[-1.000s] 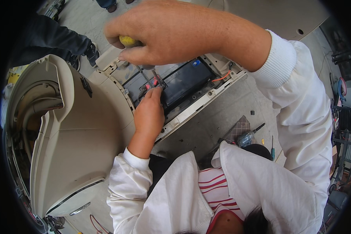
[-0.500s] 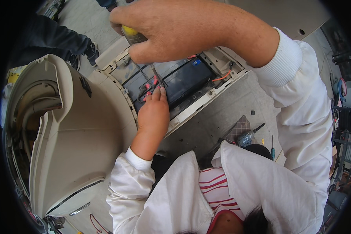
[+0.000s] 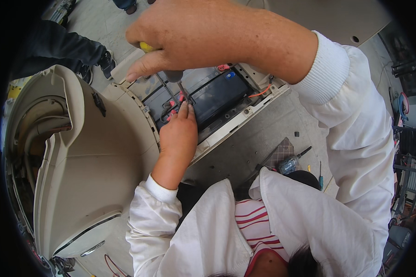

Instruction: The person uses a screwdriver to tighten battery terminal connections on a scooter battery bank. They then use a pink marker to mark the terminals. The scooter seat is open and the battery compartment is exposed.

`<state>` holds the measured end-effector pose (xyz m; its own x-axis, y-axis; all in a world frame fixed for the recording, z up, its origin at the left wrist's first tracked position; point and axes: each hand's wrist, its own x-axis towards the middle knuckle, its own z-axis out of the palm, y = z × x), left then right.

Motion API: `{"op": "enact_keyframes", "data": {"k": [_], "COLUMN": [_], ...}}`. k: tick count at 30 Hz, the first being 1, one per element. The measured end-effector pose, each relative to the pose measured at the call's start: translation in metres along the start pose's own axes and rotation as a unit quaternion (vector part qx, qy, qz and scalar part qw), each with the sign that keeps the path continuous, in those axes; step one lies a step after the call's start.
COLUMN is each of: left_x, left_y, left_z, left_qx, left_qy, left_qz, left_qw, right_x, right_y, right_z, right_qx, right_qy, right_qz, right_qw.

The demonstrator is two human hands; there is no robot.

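My right hand point(image 3: 189, 39) is wrapped round a screwdriver point(image 3: 174, 76) with a yellow and grey handle, its thumb stretched out to the left. The metal shaft points down to a terminal at the near-left end of a black battery point(image 3: 226, 94). My left hand point(image 3: 179, 134) reaches to that same terminal, fingertips pressed together beside the tip. What they pinch, if anything, is hidden under them. Pinkish-red terminal covers point(image 3: 171, 115) and dark cables lie just left of the fingers. The battery sits inside a beige vehicle frame point(image 3: 233, 128).
A curved beige body panel point(image 3: 97, 180) fills the left side. An orange wire point(image 3: 262, 92) runs at the battery's right end. On the floor lie a power tool point(image 3: 289, 165) and a screwdriver with a teal handle point(image 3: 321, 181). Another person's shoe point(image 3: 107, 64) is at upper left.
My right hand has shifted slightly left, its thumb now extended away from the handle, and the handle's grey end shows below the palm. My left hand stays at the terminal.
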<state>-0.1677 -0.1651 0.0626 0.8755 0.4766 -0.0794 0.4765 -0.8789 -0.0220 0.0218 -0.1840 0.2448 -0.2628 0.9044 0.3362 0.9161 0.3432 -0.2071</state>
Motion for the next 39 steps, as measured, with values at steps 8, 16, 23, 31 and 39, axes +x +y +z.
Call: {"op": "enact_keyframes", "data": {"k": [8,16,23,31,39], "left_x": [0.005,0.005,0.007,0.005,0.006], "left_y": [-0.008,-0.008,-0.007,-0.01,-0.01], "left_z": [-0.002,0.001,-0.004,-0.003,0.003], "left_qx": [-0.093,-0.044,-0.051,-0.061,-0.055], "left_qy": [0.025,0.039,0.019,0.022,0.022], "left_qz": [-0.018,-0.013,-0.013,-0.016,-0.025], "left_qw": [0.995,0.998,0.998,0.998,0.998], "right_x": [-0.011,0.013,0.001,0.004,-0.004], "right_y": [-0.001,-0.018,0.006,-0.024,-0.007], "right_z": [-0.024,-0.014,0.014,-0.02,-0.01], "right_qx": [0.039,0.052,0.115,0.181,0.028], "right_qy": [-0.041,-0.073,0.044,-0.017,0.039], "right_qz": [-0.034,0.065,-0.042,0.056,-0.038], "right_qw": [0.998,0.994,0.991,0.982,0.998]}}
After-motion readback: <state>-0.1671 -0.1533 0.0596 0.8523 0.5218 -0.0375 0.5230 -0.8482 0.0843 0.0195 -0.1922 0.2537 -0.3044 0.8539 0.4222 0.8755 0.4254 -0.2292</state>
